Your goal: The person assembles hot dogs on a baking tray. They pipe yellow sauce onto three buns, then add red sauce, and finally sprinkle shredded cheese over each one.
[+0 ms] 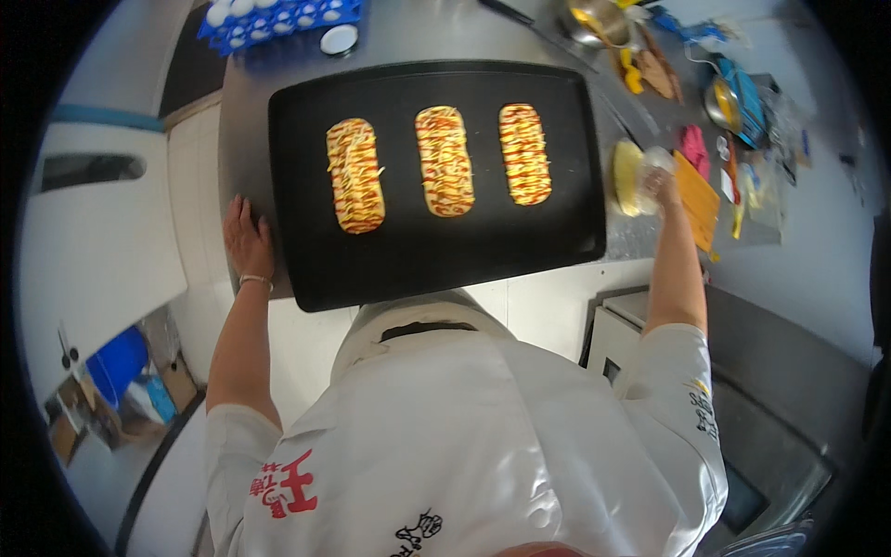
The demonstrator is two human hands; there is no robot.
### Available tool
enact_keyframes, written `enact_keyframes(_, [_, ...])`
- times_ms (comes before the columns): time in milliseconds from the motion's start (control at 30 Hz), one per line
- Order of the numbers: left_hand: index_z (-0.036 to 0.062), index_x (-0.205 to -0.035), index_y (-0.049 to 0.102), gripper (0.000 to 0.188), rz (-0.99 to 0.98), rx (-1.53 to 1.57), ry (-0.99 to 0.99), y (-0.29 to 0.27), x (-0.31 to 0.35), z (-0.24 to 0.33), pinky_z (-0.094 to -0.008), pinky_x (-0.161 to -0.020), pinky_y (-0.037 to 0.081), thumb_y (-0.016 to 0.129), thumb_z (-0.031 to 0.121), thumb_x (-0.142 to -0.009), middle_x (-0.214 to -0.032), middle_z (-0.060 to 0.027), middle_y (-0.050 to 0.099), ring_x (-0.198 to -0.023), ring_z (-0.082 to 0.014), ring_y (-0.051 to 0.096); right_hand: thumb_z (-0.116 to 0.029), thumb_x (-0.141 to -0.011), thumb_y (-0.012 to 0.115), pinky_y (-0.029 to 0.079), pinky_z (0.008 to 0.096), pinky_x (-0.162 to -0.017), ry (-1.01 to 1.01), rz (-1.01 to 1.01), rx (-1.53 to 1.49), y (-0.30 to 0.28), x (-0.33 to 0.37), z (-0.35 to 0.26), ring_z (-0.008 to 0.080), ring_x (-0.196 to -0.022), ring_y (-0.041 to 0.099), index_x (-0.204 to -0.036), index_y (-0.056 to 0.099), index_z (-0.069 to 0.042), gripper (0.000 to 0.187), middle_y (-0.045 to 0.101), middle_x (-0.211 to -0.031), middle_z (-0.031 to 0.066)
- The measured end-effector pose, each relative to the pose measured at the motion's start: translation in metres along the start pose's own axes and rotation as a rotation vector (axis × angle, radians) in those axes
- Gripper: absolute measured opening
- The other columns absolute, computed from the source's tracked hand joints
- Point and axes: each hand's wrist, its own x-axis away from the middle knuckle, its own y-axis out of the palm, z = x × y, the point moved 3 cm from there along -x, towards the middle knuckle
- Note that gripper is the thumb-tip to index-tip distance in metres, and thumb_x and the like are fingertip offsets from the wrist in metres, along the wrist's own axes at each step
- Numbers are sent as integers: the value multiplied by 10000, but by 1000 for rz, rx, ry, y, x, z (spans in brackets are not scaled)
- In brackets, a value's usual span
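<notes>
- A big black baking tray (436,241) sits on a grey metal counter (251,84) in the middle of the frame.
- Three long breads (444,161) lie side by side on the tray, a little apart, with red and yellow stripes on top.
- The left hand (247,239) lies flat and open on the counter, just at the tray's left edge.
- The right hand (661,181) is at the right of the frame, just past the tray's right edge, closed around a clear tub (639,176) with something yellow in it.
- A blue egg tray (278,17) with white eggs is at the upper left.
- A round white lid (339,39) lies just beside it.
- A metal bowl (599,20) stands at the upper right.
</notes>
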Motion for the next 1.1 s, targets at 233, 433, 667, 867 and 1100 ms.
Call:
enact_keyframes(233, [63,-1357,475,446,76,11,-14,-20,7,5,-431,-1139,299,553,188,-937,-1457,-102,443,-1347,-304,403,-210,-892,633,511,368,-825,184,54,26,65,-34,15,246,-898,636,-1121,608,-75,268,655,-972,74])
enact_keyframes(433, [65,-1335,506,430,114,58,9,3,-2,10,-419,-1125,323,560,195,-929,-1434,-100,475,-1333,-295,427,-170,-893,603,504,355,-848,420,248,-870,94,5,78,251,-912,621,-1115,602,-77,241,640,-974,81])
enact_keyframes(667, [88,-1345,493,443,137,-1,4,-19,4,9,-428,-1135,307,567,210,-926,-1443,-82,463,-1336,-279,421,-109,-896,598,538,310,-699,834,270,-1410,25,-6,15,180,-775,624,-1071,636,-29,196,639,-950,72])
enact_keyframes(867, [112,-1348,482,440,157,49,23,-8,2,1,-434,-1152,279,554,245,-934,-1443,-59,455,-1352,-261,397,-124,-951,611,556,271,-697,1129,568,-1567,-15,25,8,149,-757,640,-1106,630,12,207,669,-903,61])
enact_keyframes(1100, [127,-1368,452,449,149,-6,-2,-11,10,-1,-431,-1173,236,519,283,-952,-1462,-37,417,-1381,-234,353,-151,-967,608,530,220,-690,793,551,-2048,-127,21,-97,106,-742,618,-1134,596,-14,216,645,-851,28])
